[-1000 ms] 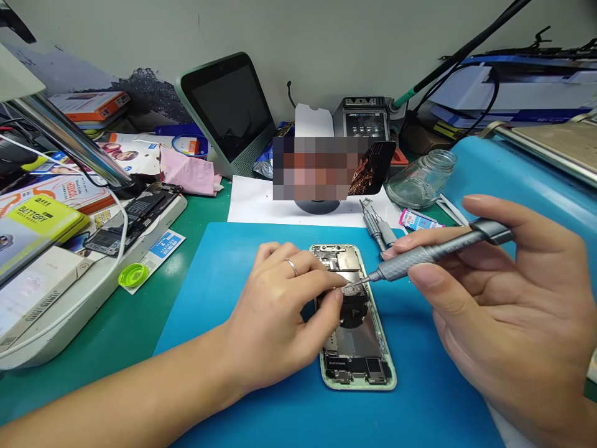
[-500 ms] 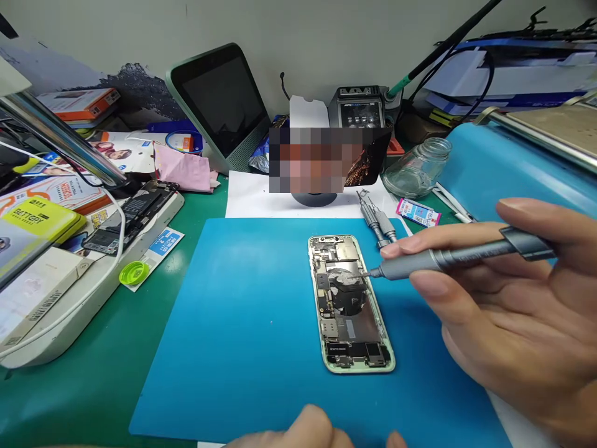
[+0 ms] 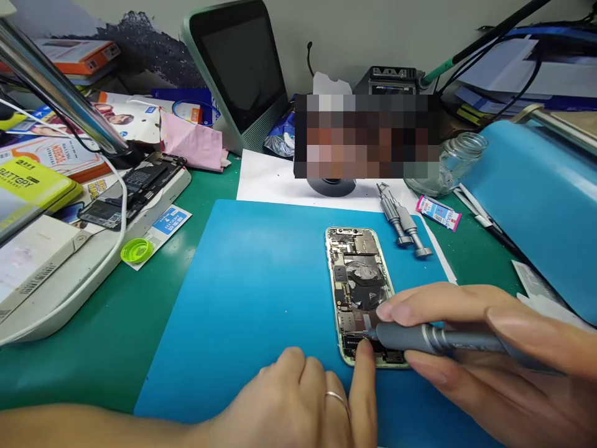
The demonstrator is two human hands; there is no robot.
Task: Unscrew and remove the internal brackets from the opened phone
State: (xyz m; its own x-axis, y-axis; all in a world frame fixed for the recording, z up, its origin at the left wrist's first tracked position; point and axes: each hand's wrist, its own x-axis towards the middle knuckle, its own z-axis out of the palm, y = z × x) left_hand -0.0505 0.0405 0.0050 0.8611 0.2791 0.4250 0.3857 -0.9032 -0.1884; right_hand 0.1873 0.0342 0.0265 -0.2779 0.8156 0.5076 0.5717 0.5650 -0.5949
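Note:
An opened phone (image 3: 359, 280) with a pale green frame lies face down on a blue work mat (image 3: 261, 280), its boards and shields bare. My right hand (image 3: 494, 361) grips a grey screwdriver (image 3: 448, 341) like a pen, its tip at the phone's lower end. My left hand (image 3: 308, 398) rests at the mat's near edge with loosely curled fingers, a ring on one. One fingertip touches the phone's bottom corner by the driver tip. Nothing shows in that hand.
Two more grey screwdrivers (image 3: 403, 221) lie right of the phone. A glass jar (image 3: 454, 163), a white paper sheet (image 3: 275, 180) and a green-framed screen (image 3: 237, 68) stand behind. A white box holding another opened phone (image 3: 125, 196), a green cap (image 3: 136, 251) and packaging fill the left.
My left hand left the phone's middle, dropped out of view, then came back to its bottom end. The screwdriver moved from the phone's middle down to its lower end. The camera tilted down.

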